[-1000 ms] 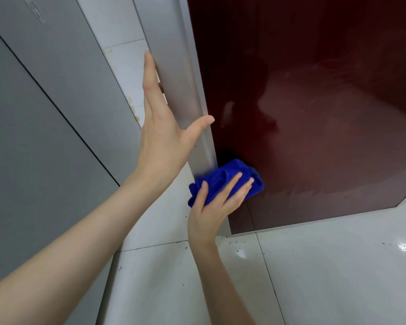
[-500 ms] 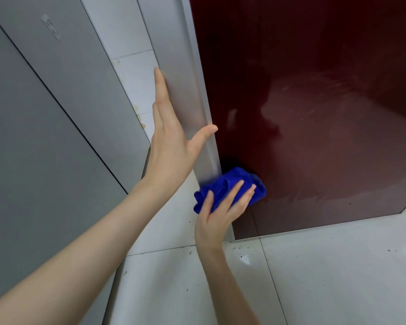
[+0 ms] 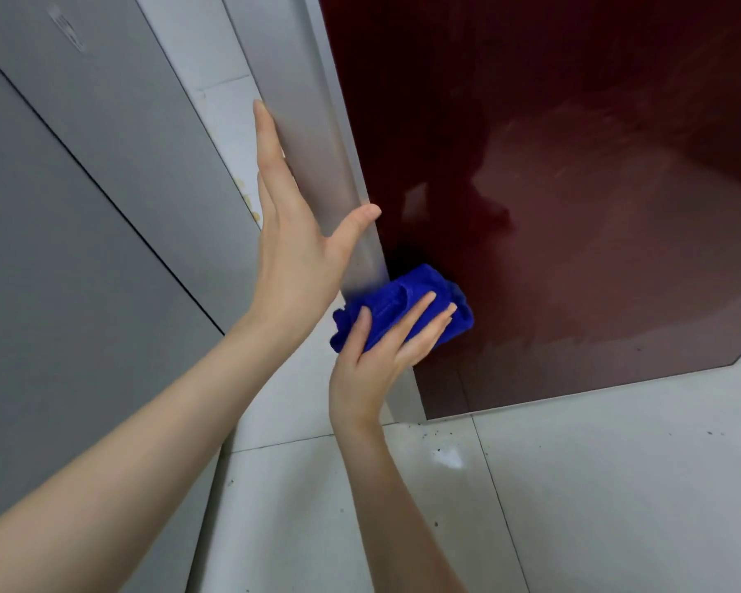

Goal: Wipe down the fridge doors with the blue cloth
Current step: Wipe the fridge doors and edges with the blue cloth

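Note:
The fridge door (image 3: pixel 574 207) is glossy dark red with a grey side edge (image 3: pixel 313 134), seen from above down to its bottom. A bunched blue cloth (image 3: pixel 403 293) sits at the door's lower left corner. My right hand (image 3: pixel 381 361) presses the cloth against the door with straight fingers. My left hand (image 3: pixel 296 250) lies flat on the grey side edge, fingers straight and pointing up, thumb spread toward the red front.
A grey cabinet panel (image 3: pixel 82 207) stands to the left, with a narrow gap of white tiled wall (image 3: pixel 227 109) between it and the fridge. Glossy white floor tiles (image 3: pixel 595 485) with dark specks lie below the door.
The view has drifted slightly. My right hand and the cloth stay near the door's lower left corner, shifting a little. My left hand stays flat on the grey edge.

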